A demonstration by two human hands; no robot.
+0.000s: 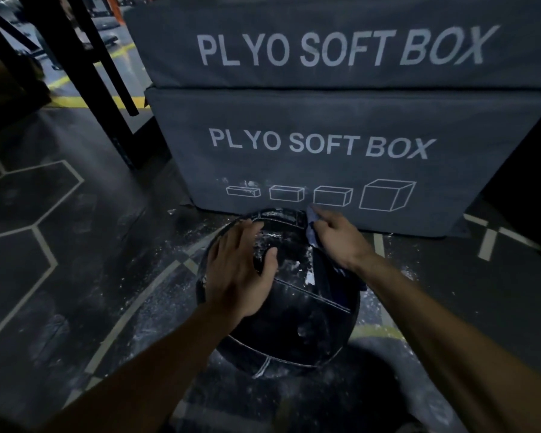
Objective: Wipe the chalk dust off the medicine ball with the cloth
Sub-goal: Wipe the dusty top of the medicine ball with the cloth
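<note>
Ball [294,317] on floor, lower centre, chalk streaks on top. Left hand [242,270] open, flat, steadying. Right hand [336,237] grips cloth [313,228] at far edge. Risk: ball rolls under push; floor dust re-soils it.

A: Clearance around the medicine ball [294,310]?
B: Far side blocked — stacked plyo boxes [325,145] stand right behind it, almost touching.
A: Left?
B: Open floor [60,245], only chalk scatter near the ball. Dark rack legs [107,98] stand further back-left, well apart.
A: Top?
B: Left hand [241,270] flat on it, right hand [338,242] with cloth [313,229] at far-right edge — near side free.
</note>
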